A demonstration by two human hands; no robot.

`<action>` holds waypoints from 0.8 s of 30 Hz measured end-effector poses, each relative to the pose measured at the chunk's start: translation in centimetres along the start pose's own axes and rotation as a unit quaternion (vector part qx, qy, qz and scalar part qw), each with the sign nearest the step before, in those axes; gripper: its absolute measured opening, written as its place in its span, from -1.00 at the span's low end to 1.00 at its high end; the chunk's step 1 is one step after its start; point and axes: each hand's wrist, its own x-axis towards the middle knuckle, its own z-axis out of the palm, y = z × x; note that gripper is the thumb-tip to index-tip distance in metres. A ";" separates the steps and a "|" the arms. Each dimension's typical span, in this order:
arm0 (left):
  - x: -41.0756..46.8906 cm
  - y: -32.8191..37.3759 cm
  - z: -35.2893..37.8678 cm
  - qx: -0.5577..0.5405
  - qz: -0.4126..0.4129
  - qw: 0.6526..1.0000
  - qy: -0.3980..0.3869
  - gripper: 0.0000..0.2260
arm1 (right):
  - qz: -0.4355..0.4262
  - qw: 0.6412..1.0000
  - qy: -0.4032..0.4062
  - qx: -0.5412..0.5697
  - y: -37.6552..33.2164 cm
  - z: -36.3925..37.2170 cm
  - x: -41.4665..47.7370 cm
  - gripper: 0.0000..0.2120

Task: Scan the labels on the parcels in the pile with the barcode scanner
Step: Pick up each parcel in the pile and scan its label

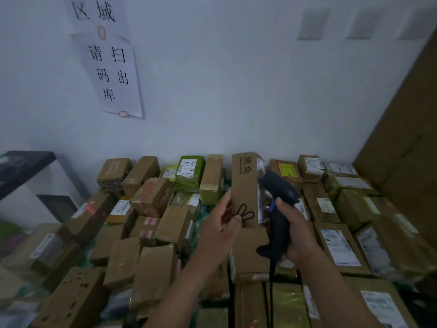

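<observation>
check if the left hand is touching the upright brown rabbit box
Touching. Head view: the left hand pinches the upright brown box at its lower left edge; the right hand grips the barcode scanner.

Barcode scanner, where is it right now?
In the head view, right of centre: the barcode scanner is in the right hand, its head close beside the upright brown parcel that the left hand holds.

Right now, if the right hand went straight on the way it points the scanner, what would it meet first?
Probably the upright brown box gripped by the left hand: the barcode scanner in the right hand has its head beside that box's labelled side. Depth is unclear.
</observation>
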 end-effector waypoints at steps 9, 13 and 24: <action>-0.6 -0.8 -0.4 0.038 -0.052 0.997 0.040 -0.31 | -0.070 0.986 0.012 -0.150 -0.8 0.2 -2.4 -0.92; -1.0 -1.7 -1.4 -0.001 -0.121 0.986 0.112 -0.45 | -0.069 0.971 -0.017 -0.229 -1.3 -0.1 -3.2 -0.88; -2.7 -3.7 -3.9 0.032 -0.143 0.960 0.239 -0.48 | -0.043 0.937 -0.061 -0.341 -2.0 -0.7 -4.8 -0.74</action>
